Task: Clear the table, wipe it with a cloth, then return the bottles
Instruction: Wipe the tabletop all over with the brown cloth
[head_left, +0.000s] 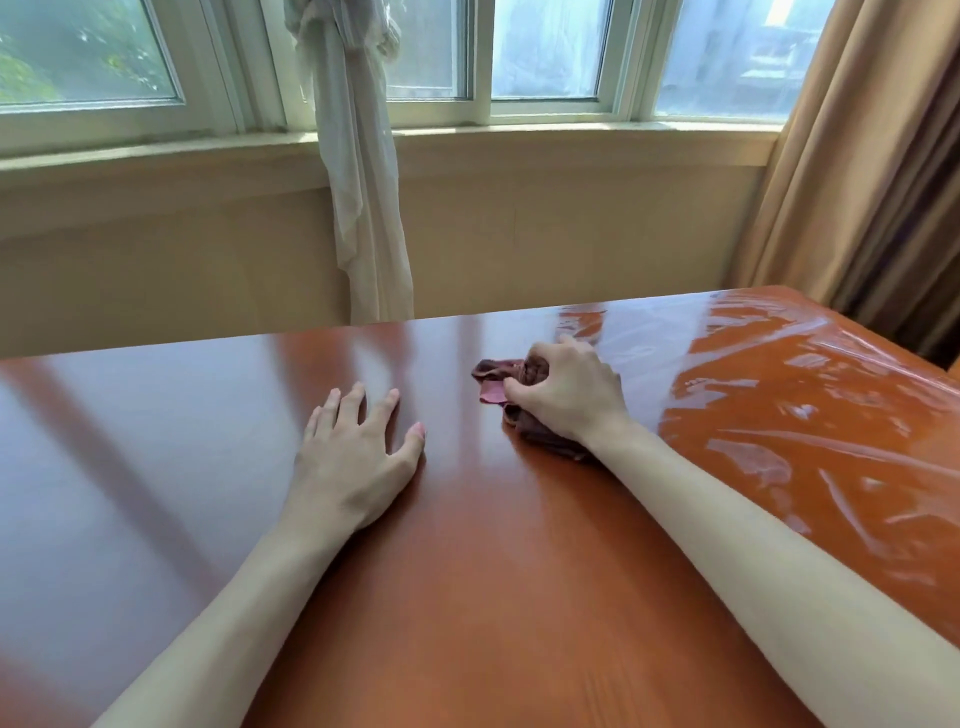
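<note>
From the head view, I see the bench (467, 597) bare of bottles: none is in the frame, so I judge the clearing step done, though I cannot tell where the bottles were put.

My right hand (569, 392) is curled tight around a bunched dark red cloth (496, 379), pressing it down on the wood toward the far edge, right of centre. Part of the cloth sticks out to the left of the knuckles and another fold shows under the wrist.

My left hand (358, 457) lies flat on the surface with the fingers spread wide, holding nothing; I take it as a brace while the other arm works. The two hands are near each other but not touching.

To the right of the cloth, a wrinkled clear plastic sheet (810, 415) covers that end of the bench and throws back bright glare. I cannot tell whether that part has been wiped. The wood on the left shows soft reflections of the window (545, 52), but no clear streaks that would mark where the cloth has passed.

My reading: the wiping is under way, somewhere in the middle of the job. Left to do, as far as I can judge, is to finish wiping and then bring the bottles back and set them down.
</note>
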